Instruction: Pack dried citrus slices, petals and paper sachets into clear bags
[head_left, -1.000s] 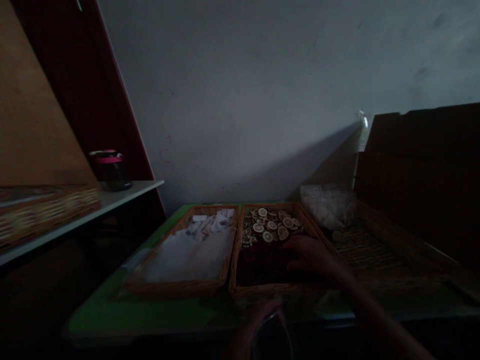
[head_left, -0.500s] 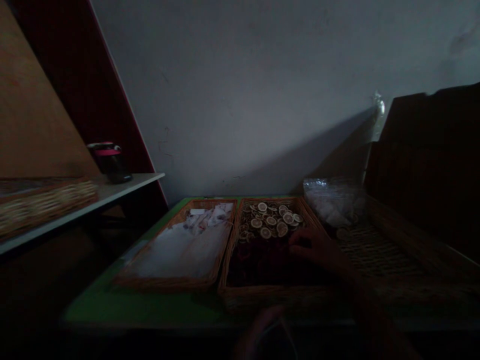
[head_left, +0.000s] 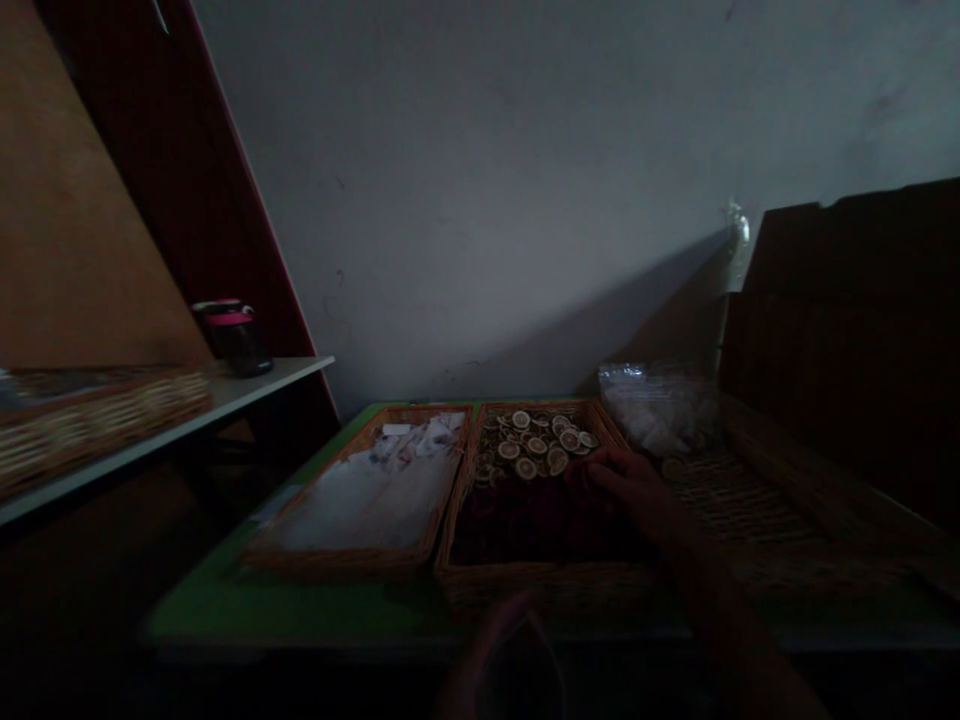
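Note:
My right hand is over the right side of the middle wicker basket, its fingers closed on a dark red dried slice. Below it lies a heap of dark red slices, dim and hard to tell apart. Pale dried citrus slices fill the far half of that basket. At the bottom edge, in deep shadow, my left hand holds what looks like a clear plastic bag; only its thin bright rim shows and most of the fingers are hidden.
Left of the middle basket, another wicker basket holds white, filmy sheets and small packets. A third basket on the right has a clear bag of pale pieces. A dark box stands behind. A bottle sits on the left shelf.
My right fingers have closed on a dark red slice and lifted slightly. My left hand and the bag have shifted a little left and up. The view has tilted slightly.

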